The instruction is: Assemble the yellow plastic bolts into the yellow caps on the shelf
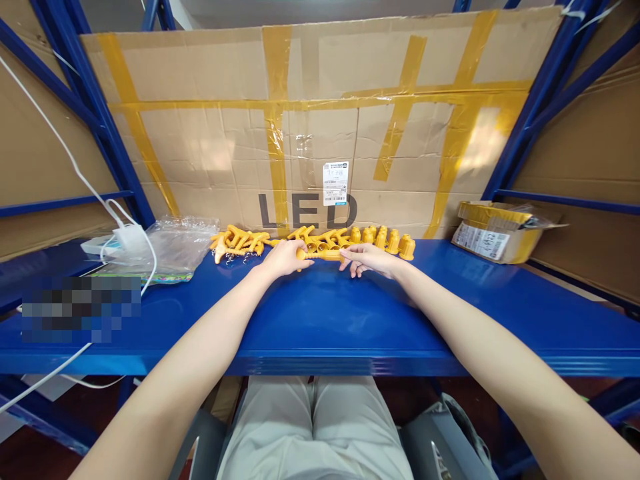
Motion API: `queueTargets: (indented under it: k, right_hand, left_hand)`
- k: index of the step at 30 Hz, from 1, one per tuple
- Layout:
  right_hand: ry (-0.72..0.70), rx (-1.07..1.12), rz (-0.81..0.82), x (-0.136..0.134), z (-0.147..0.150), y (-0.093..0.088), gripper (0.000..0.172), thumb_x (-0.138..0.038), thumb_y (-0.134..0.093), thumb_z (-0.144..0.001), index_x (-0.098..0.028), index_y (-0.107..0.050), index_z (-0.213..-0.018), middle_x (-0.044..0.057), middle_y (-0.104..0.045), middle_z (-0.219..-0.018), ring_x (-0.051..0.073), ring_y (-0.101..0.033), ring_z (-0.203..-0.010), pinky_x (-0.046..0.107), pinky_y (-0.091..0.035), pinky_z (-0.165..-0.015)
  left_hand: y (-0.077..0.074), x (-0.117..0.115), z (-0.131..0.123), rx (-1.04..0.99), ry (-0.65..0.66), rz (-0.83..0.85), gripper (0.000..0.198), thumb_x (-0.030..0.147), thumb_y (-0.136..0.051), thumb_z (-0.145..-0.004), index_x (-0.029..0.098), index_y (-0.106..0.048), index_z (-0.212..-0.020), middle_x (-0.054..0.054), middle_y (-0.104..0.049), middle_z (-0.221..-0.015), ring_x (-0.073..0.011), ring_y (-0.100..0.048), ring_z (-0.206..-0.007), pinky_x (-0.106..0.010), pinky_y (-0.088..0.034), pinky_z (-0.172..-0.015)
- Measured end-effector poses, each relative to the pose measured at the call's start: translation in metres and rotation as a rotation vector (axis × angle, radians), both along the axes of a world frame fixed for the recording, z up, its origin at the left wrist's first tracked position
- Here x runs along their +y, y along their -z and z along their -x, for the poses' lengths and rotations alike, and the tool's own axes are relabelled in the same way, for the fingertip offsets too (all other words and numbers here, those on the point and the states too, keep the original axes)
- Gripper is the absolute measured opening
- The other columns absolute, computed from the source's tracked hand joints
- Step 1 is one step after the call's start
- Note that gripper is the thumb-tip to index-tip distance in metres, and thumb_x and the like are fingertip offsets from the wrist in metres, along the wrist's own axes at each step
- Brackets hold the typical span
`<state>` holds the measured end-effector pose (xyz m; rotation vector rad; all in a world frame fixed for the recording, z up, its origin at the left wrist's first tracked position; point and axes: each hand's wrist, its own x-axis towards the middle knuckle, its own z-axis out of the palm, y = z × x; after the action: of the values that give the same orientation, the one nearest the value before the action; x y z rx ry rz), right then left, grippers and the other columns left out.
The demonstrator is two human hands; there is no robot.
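Observation:
Between my two hands a yellow plastic part lies level, just above the blue shelf top. It has a thin ridged shaft (315,255) at its left and a wider cylindrical piece (332,255) at its right. My left hand (284,259) is closed on the rounded left end of the shaft. The fingers of my right hand (369,259) pinch the right end of the cylindrical piece. Whether the shaft and cylinder are joined I cannot tell. Right behind my hands sit yellow branched plastic pieces (239,240) with small metal hooks, and several yellow ridged caps (406,248) in rows.
The blue shelf (340,313) has a tall taped cardboard sheet (225,147) along its back. On the left are clear plastic bags (173,243), a white plug (131,239) with cables and a blurred-out patch. An open cardboard box (493,233) stands at right.

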<state>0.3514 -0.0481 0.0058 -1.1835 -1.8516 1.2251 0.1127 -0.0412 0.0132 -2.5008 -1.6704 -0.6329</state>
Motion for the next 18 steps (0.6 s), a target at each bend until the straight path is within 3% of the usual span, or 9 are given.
queueTargets:
  k: [10, 15, 18]
  right_hand:
    - [0.036, 0.002, 0.044, -0.0016, 0.0054, 0.0005, 0.043, -0.059, -0.056, -0.085, -0.016, -0.056, -0.077, 0.010, -0.072, -0.080, 0.009, -0.057, -0.049, 0.017, -0.043, -0.041]
    - [0.010, 0.034, 0.041, 0.0021, 0.0017, 0.0031, 0.034, -0.046, -0.064, -0.085, -0.015, -0.059, -0.098, 0.012, -0.071, -0.099, 0.009, -0.063, -0.058, 0.017, -0.048, -0.045]
    - [0.007, 0.046, 0.037, 0.0021, 0.0005, 0.0038, 0.038, -0.033, -0.070, -0.083, -0.016, -0.054, -0.112, 0.012, -0.070, -0.106, 0.010, -0.066, -0.063, 0.017, -0.051, -0.048]
  left_hand:
    - [0.0005, 0.0015, 0.0010, 0.013, -0.004, -0.004, 0.040, 0.051, -0.066, -0.073, 0.021, -0.066, -0.100, -0.007, -0.070, -0.090, -0.0266, -0.065, -0.090, -0.031, -0.046, -0.077]
    - [0.0008, 0.0019, 0.0007, 0.000, -0.007, 0.001, 0.041, 0.053, -0.065, -0.072, 0.022, -0.066, -0.099, -0.006, -0.070, -0.088, -0.0260, -0.065, -0.089, -0.031, -0.046, -0.076]
    - [0.0014, 0.0024, 0.0005, 0.000, -0.006, -0.003, 0.042, 0.054, -0.065, -0.071, 0.022, -0.067, -0.098, -0.006, -0.070, -0.087, -0.0260, -0.065, -0.087, -0.031, -0.046, -0.075]
